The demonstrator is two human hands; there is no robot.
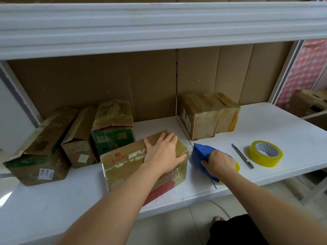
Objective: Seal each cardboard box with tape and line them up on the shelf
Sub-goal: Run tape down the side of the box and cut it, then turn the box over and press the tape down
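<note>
Five cardboard boxes sat on the white shelf (pixel 265 121): three in a row at the back left, with the green-printed box (pixel 113 128) rightmost, one taped box (pixel 208 115) at the back right, and the front box (pixel 141 163) near the shelf's front edge. The left hand (pixel 163 153) pressed flat on its top, fingers spread wide. The right hand (pixel 219 161) gripped one blue tape dispenser (pixel 203 156) just beside that box. One utility knife (pixel 242 156) and one yellow tape roll (pixel 265 153) lay further right, with bare shelf beyond them.
</note>
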